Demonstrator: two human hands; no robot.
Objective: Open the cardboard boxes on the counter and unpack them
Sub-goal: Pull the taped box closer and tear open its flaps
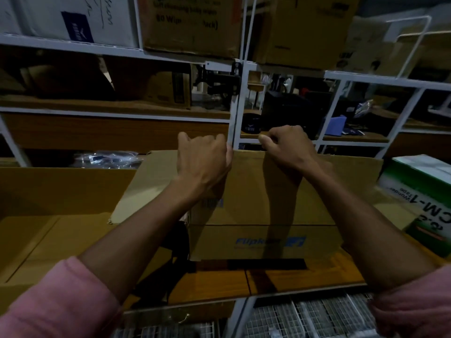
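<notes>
At the far edge of a cardboard box (263,206), left hand (203,158) and right hand (288,148) grip its raised flap (246,181), fingers curled over it.

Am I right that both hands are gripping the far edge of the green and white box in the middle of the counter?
Not quite: the head view shows the left hand and right hand gripping the far edge of the brown cardboard box in the middle. The green and white box sits untouched off to the right.

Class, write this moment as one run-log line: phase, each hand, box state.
phase: opening | left hand: grips far flap edge | right hand: grips same flap edge | Flipkart cardboard box: far flap raised
</notes>
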